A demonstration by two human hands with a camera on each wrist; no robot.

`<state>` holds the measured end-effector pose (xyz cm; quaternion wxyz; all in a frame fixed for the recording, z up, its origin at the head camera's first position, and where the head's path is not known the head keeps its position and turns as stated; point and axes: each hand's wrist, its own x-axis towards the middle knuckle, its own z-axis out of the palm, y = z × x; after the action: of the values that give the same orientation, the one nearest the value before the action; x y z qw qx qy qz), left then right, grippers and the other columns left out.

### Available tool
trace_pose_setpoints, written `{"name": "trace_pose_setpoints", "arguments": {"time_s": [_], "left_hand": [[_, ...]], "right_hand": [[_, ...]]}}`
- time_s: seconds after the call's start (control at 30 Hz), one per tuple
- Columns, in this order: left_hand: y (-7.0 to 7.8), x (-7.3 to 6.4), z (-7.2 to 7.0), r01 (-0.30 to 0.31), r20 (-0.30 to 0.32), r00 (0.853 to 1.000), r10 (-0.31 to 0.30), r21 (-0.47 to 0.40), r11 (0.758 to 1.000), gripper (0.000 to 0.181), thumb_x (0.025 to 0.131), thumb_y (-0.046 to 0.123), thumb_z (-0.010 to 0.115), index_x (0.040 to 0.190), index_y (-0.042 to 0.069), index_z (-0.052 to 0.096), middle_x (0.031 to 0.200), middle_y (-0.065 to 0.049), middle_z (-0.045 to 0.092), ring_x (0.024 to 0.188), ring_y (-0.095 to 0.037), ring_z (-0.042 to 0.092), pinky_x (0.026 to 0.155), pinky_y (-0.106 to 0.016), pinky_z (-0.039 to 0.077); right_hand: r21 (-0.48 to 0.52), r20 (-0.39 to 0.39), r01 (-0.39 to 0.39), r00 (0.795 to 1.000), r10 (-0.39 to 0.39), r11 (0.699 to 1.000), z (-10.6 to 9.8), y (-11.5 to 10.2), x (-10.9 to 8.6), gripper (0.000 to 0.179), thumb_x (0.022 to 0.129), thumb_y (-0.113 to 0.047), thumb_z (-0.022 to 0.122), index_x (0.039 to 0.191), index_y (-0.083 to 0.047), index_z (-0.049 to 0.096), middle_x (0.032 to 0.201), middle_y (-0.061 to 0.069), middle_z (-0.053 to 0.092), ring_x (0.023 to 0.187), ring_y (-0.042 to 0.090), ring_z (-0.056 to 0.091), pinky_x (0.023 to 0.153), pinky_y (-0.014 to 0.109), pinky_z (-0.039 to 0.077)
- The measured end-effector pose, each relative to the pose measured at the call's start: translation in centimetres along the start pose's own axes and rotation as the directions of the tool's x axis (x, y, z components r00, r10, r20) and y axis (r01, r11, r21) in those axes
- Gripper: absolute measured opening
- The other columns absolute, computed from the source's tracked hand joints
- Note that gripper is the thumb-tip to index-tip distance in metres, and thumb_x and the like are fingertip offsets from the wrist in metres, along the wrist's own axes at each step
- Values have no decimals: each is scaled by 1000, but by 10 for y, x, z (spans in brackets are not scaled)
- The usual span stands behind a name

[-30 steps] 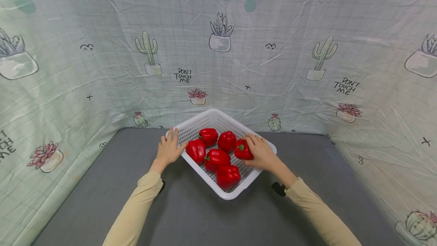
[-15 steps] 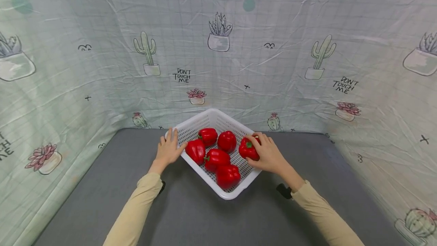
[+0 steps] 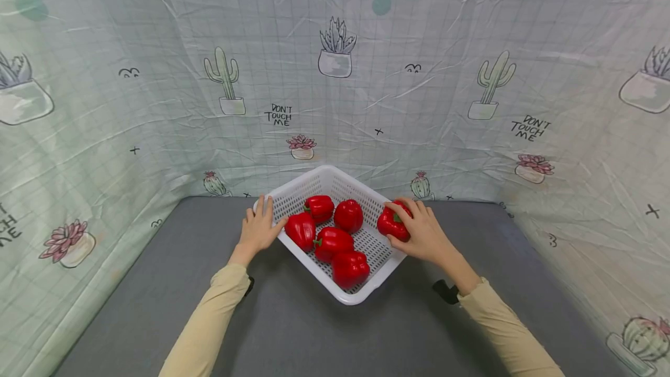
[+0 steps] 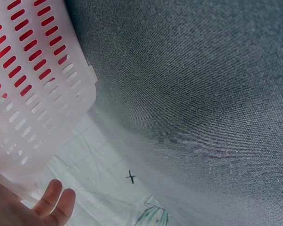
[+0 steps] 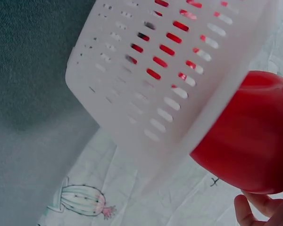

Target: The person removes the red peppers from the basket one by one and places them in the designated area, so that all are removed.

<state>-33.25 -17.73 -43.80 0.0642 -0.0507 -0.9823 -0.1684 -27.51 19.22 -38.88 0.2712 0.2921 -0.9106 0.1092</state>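
In the head view, a white perforated plastic basket [image 3: 324,281] sits on the grey tabletop with one corner toward me. Several red bell peppers [image 3: 334,243] lie inside it. My left hand [image 3: 256,233] rests over the left corner, fingers extended and thumb spread along the near rim. Another red bell pepper [image 3: 389,224], its green stem partly covered, is held between the thumb and fingers of my right hand [image 3: 426,234] at the basket's right corner. The right wrist view shows this pepper [image 5: 254,136] beyond the basket rim, with fingertips [image 5: 245,212] underneath it.
A pale curtain [image 3: 335,103] printed with cacti and potted plants hangs behind the table and along both sides. The basket's back corner stands close to it. Grey tabletop [image 3: 324,342] stretches in front of the basket and to both sides.
My right hand has carried its bell pepper rightward, away from the other peppers, to the basket's right corner. The left hand and the basket stay put.
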Motion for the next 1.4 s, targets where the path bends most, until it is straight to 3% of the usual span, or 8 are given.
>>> {"name": "trace_pose_setpoints", "arguments": {"time_s": [0.33, 0.57, 1.0, 1.4], "left_hand": [[0, 1, -1, 8, 5, 1000, -8, -14, 1000, 77, 89, 50, 36, 143, 1, 10, 149, -21, 4, 123, -49, 18, 95, -62, 22], [1, 1, -1, 10, 6, 1000, -10, -16, 1000, 78, 88, 50, 37, 143, 1, 11, 149, -21, 5, 123, -49, 18, 96, -63, 22], [1, 1, 0, 10, 9, 1000, -10, -9, 1000, 77, 89, 49, 35, 143, 0, 11, 148, -22, 5, 122, -49, 19, 95, -63, 22], [1, 1, -1, 9, 16, 1000, -8, -8, 1000, 77, 89, 50, 35, 143, 1, 11, 149, -21, 4, 122, -49, 19, 95, -63, 22]], "right_hand": [[-28, -32, -14, 999, 13, 1000, -12, 8, -1, 65, 64, -35, 74, 121, -17, 49, 117, 11, 48, 98, 27, 43, 74, 42, 38], [-45, -68, -68, 996, 65, 997, -19, 18, -7, 64, 64, -35, 73, 121, -16, 50, 117, 13, 48, 102, 29, 43, 75, 45, 37], [-42, -142, -179, 975, 171, 983, -16, 45, -23, 64, 63, -29, 74, 120, -14, 49, 116, 17, 47, 103, 34, 42, 75, 49, 37], [-75, -183, -210, 964, 194, 975, -14, 64, -28, 62, 65, -32, 73, 118, -9, 50, 112, 20, 49, 99, 36, 42, 71, 49, 34]]}}
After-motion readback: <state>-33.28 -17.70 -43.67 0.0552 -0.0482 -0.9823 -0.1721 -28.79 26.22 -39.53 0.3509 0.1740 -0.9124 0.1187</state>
